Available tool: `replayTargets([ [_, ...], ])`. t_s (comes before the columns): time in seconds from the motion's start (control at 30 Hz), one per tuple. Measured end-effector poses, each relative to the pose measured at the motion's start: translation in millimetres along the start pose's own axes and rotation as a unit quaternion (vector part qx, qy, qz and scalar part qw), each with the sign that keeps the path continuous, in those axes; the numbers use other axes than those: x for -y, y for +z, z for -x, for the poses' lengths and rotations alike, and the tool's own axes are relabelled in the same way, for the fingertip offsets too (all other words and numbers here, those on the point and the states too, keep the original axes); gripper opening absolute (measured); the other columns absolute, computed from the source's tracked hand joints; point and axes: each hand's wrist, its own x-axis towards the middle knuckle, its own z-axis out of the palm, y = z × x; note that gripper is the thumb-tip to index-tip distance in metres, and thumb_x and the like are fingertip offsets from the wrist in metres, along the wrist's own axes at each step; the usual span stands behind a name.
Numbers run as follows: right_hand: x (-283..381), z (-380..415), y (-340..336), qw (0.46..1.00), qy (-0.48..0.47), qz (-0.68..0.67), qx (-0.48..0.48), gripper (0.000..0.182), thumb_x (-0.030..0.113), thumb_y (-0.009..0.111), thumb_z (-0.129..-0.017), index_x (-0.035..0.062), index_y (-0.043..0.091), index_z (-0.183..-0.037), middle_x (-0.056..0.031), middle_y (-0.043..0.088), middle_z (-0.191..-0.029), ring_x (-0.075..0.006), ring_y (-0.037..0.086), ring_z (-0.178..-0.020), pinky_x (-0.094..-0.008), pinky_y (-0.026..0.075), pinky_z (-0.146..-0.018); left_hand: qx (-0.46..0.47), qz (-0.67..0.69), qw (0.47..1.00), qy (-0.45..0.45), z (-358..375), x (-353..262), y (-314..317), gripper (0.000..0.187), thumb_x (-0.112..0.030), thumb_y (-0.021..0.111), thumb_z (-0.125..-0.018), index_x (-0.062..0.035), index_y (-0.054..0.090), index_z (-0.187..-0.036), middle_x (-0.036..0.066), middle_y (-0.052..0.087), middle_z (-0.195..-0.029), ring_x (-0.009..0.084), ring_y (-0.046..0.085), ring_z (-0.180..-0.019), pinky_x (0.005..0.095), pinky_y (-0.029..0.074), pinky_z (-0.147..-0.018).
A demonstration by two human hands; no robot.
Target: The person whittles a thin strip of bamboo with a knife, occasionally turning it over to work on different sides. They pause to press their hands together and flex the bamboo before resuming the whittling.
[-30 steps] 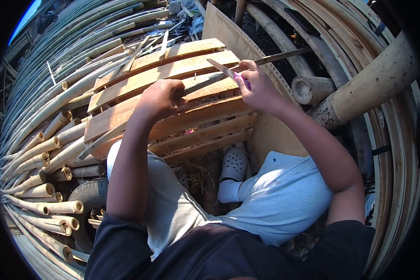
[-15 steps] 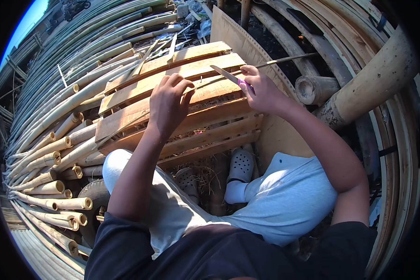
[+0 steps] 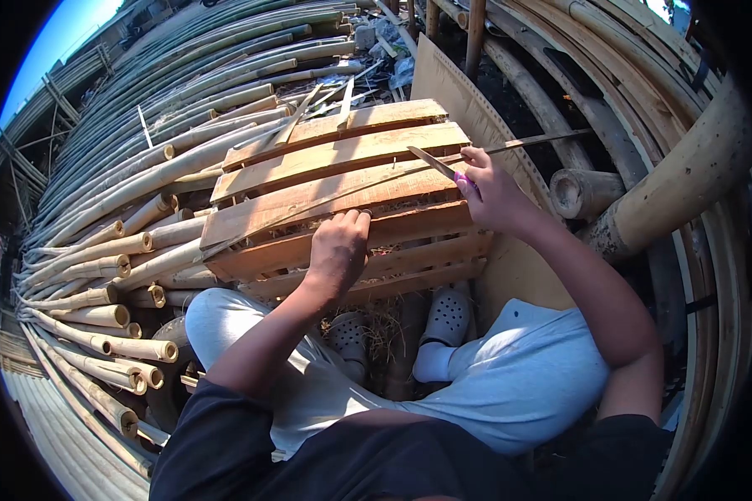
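Note:
My right hand (image 3: 495, 192) is closed around a knife (image 3: 431, 162) with a purple handle, its blade pointing up and left. A long thin bamboo strip (image 3: 347, 195) lies slantwise over the wooden slatted crate (image 3: 309, 192) and runs past the fingers of my right hand toward the upper right. Curled fingers of my left hand (image 3: 339, 252) rest at the crate's near top edge, below the strip. What they hold, if anything, is hidden.
Stacked bamboo poles (image 3: 113, 313) fill the left side. A tan board (image 3: 510, 250) stands at the crate's right end. Thick bamboo (image 3: 677, 171) and long split lengths (image 3: 710, 250) lie at right. Between my shoes (image 3: 447, 317) is dry straw.
My left hand has come down from above the strip to the crate's near edge, its fingers now curled. My right hand still holds the knife. The view has shifted slightly.

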Motion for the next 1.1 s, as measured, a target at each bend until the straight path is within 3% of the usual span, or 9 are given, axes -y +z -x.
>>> replayTargets([
  [0.13,1.2,0.3,4.7,1.0,-0.016,-0.004,-0.011,0.028,0.014,0.059,-0.103,-0.012,0.067,-0.104,-0.0361,0.055,-0.141,-0.0498,0.058,-0.129,-0.0511,0.047,-0.111,-0.004,0.004,1.0,-0.012,-9.8,5.6,0.6,0.017,-0.009,0.075,-0.078,-0.0048,0.066,-0.092,0.014,0.07,-0.09,0.0325,0.072,-0.091,0.0433,0.058,-0.079],
  [0.2,4.0,0.4,1.5,1.0,-0.016,0.004,-0.02,0.027,0.013,0.059,-0.102,-0.0122,0.067,-0.104,-0.0365,0.055,-0.141,-0.0499,0.058,-0.128,-0.051,0.048,-0.11,0.064,0.015,0.998,-0.021,-18.2,4.1,-8.2,0.018,-0.012,0.08,-0.071,-0.0036,0.07,-0.084,0.017,0.072,-0.084,0.0345,0.074,-0.086,0.0442,0.06,-0.076],
  [0.4,5.8,-1.9,-7.0,1.0,-0.001,0.012,0.01,0.028,0.014,0.059,-0.102,-0.0117,0.069,-0.102,-0.0364,0.055,-0.141,-0.0498,0.061,-0.124,-0.0501,0.05,-0.107,0.055,0.019,0.998,-0.01,-15.6,6.8,-6.6,0.021,-0.013,0.084,-0.066,-0.0039,0.068,-0.076,0.016,0.071,-0.079,0.0354,0.073,-0.082,0.0446,0.058,-0.074],
  [0.57,15.8,-2.4,-16.9,0.999,0.034,0.013,0.031,0.028,0.015,0.058,-0.103,-0.0111,0.069,-0.098,-0.0313,0.058,-0.14,-0.0461,0.067,-0.112,-0.0493,0.054,-0.098,0.076,0.052,0.996,-0.008,-6.7,-4.3,-21.4,0.021,-0.013,0.084,-0.065,-0.0039,0.068,-0.076,0.015,0.07,-0.08,0.0355,0.073,-0.083,0.0445,0.058,-0.074],
  [0.93,12.7,-2.6,-18.4,0.998,0.025,0.004,0.055,0.03,0.017,0.059,-0.104,-0.0109,0.067,-0.099,-0.0341,0.058,-0.139,-0.0466,0.065,-0.117,-0.0477,0.054,-0.1,0.084,0.043,0.995,-0.014,-12.4,-3.5,-23.5,0.021,-0.01,0.081,-0.068,-0.004,0.068,-0.083,0.014,0.071,-0.083,0.0342,0.073,-0.085,0.0441,0.059,-0.074],
  [1.1,11.5,0.0,-13.1,0.999,0.009,0.03,0.041,0.03,0.017,0.058,-0.105,-0.0112,0.068,-0.101,-0.0322,0.058,-0.139,-0.0456,0.065,-0.117,-0.0471,0.054,-0.101,0.095,0.017,0.995,-0.004,-14.3,-3.7,-27.2,0.014,-0.012,0.078,-0.076,-0.0054,0.068,-0.082,0.016,0.07,-0.076,0.0357,0.073,-0.078,0.0464,0.058,-0.069],
])
